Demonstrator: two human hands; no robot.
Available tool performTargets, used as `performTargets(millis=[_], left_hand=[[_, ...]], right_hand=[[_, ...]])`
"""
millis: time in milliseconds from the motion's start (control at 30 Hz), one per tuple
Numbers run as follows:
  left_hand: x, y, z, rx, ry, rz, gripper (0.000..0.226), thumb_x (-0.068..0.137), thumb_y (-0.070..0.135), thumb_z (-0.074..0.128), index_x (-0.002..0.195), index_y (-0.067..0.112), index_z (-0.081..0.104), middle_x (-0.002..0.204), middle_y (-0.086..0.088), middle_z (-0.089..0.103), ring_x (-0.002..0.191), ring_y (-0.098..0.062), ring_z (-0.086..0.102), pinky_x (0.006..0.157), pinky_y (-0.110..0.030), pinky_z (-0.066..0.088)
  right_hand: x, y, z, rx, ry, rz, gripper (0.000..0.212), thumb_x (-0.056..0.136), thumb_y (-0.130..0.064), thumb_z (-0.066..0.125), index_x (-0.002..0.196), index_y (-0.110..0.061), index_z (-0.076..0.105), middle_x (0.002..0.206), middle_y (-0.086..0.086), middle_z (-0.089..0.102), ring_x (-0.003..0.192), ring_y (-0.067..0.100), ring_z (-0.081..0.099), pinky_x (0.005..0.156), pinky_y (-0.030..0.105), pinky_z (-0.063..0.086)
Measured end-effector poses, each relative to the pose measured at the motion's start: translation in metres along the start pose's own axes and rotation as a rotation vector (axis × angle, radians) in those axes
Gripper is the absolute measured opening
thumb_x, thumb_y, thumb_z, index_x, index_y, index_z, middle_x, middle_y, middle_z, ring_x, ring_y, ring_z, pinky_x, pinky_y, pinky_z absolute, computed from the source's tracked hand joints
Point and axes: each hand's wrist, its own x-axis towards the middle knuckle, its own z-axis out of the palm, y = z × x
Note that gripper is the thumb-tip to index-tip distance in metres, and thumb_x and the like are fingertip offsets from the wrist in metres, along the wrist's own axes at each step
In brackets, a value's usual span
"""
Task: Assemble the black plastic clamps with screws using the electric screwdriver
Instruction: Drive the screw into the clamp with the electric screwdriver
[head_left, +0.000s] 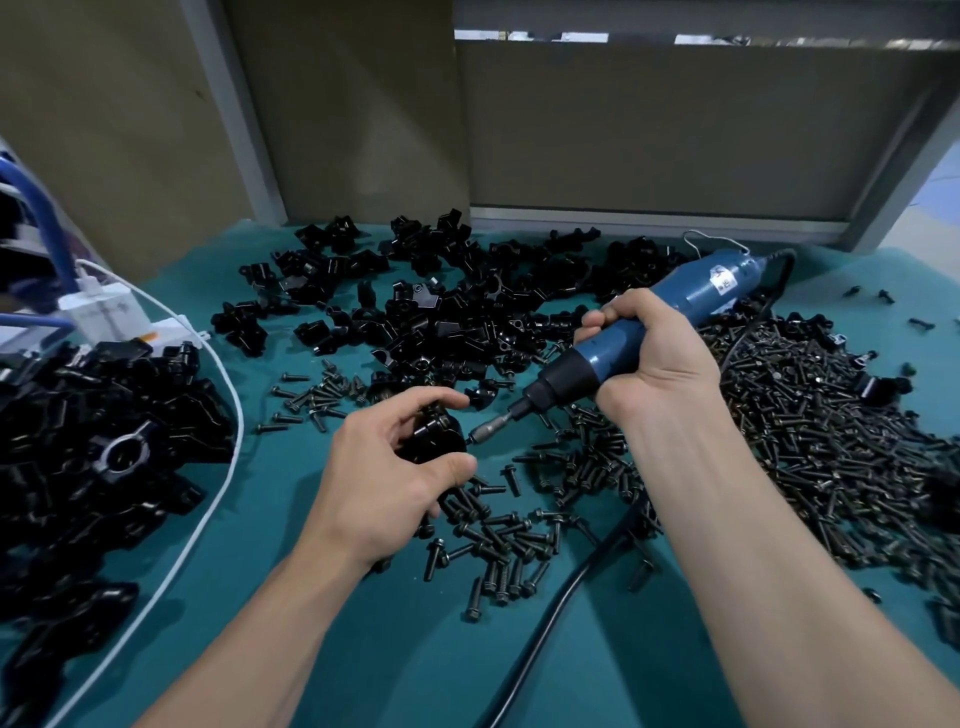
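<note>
- One wide teal table carries the lot, and it's crowded.
- Over on its right, the screws lie in a big dark drift, spilling toward centre under both forearms.
- Across the back, loose clamp parts are jumbled, and on the left a second black pile sits inside a loop of white cable.
- Now the electric screwdriver: blue body slanting down to the left, black cord trailing to the near edge.
- The right grip is wrapped full-fist around that blue barrel.
- The left grip pinches the black clamp between thumb and fingers, low over the table at centre; I can't tell whether it rests there.
- Smallest of all, the bit has its tip right at the clamp's right face. The screw itself is hidden.
- This looks like the driving step. To do it well, line the tool up straight with the screw, squeeze the clamp halves flush and press steadily.
- Stop once the head seats, since plastic threads would likely strip if overdriven. Fingertips should stay clear of the bit.
</note>
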Motion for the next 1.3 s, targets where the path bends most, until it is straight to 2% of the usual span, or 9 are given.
performTargets(millis=[100,233,333,467,700,900,967,1300], left_hand=[[0.000,-0.001,0.002,-0.027,0.019,-0.019,0.050,0.077,0.005,0.090,0.101,0.046,0.075,0.101,0.002,0.075,0.051,-0.026,0.070,0.054,-0.037,0.061],[-0.001,-0.001,0.003,-0.070,0.020,-0.022,0.048,0.077,0.002,0.089,0.099,0.042,0.076,0.090,0.009,0.076,0.054,-0.026,0.071,0.052,-0.033,0.060],[0.000,-0.002,0.003,-0.078,0.019,-0.027,0.047,0.077,0.002,0.090,0.098,0.042,0.076,0.090,0.009,0.076,0.056,-0.027,0.073,0.053,-0.034,0.061],[0.001,-0.002,0.005,-0.082,0.017,-0.038,0.047,0.076,0.003,0.090,0.097,0.042,0.076,0.087,0.007,0.077,0.056,-0.028,0.073,0.054,-0.036,0.062],[0.001,-0.004,0.005,-0.079,0.023,-0.024,0.046,0.076,0.000,0.090,0.096,0.040,0.076,0.084,0.005,0.077,0.055,-0.026,0.073,0.051,-0.030,0.060],[0.002,-0.003,0.006,-0.070,0.032,-0.006,0.046,0.075,-0.001,0.090,0.095,0.039,0.077,0.081,0.004,0.077,0.057,-0.026,0.074,0.052,-0.032,0.061],[0.002,-0.004,0.006,-0.068,0.039,-0.003,0.046,0.075,0.000,0.090,0.095,0.039,0.077,0.081,0.004,0.077,0.058,-0.027,0.074,0.052,-0.035,0.062],[-0.001,-0.001,0.006,-0.049,0.037,0.015,0.047,0.075,-0.001,0.090,0.094,0.040,0.077,0.081,0.009,0.076,0.058,-0.023,0.074,0.052,-0.030,0.061]], right_hand=[[-0.002,0.003,0.000,0.016,-0.016,-0.021,0.027,0.082,0.015,0.053,0.084,-0.011,0.045,0.059,0.007,0.051,0.051,0.019,0.052,0.050,0.026,0.046],[-0.003,0.006,0.002,0.018,-0.043,-0.039,0.028,0.082,0.015,0.053,0.087,-0.011,0.044,0.060,0.007,0.050,0.052,0.019,0.052,0.050,0.026,0.045],[-0.003,0.006,0.003,0.014,-0.072,-0.042,0.029,0.082,0.015,0.052,0.091,-0.011,0.043,0.063,0.007,0.049,0.053,0.018,0.051,0.052,0.027,0.044],[-0.003,0.006,0.004,0.007,-0.088,-0.046,0.028,0.083,0.015,0.051,0.087,-0.011,0.044,0.062,0.007,0.048,0.053,0.018,0.050,0.052,0.026,0.044],[-0.002,0.009,0.001,0.009,-0.088,-0.025,0.028,0.084,0.015,0.050,0.083,-0.012,0.043,0.061,0.007,0.047,0.051,0.017,0.049,0.050,0.025,0.044],[-0.004,0.010,0.002,0.005,-0.090,-0.016,0.027,0.084,0.015,0.049,0.082,-0.011,0.043,0.059,0.007,0.047,0.049,0.017,0.048,0.048,0.024,0.043],[-0.004,0.011,0.002,0.002,-0.088,-0.015,0.027,0.085,0.015,0.049,0.081,-0.011,0.043,0.059,0.007,0.047,0.049,0.017,0.048,0.048,0.024,0.043],[-0.003,0.013,0.000,0.032,-0.079,-0.010,0.028,0.084,0.016,0.049,0.084,-0.012,0.042,0.059,0.007,0.047,0.050,0.017,0.048,0.047,0.024,0.044]])
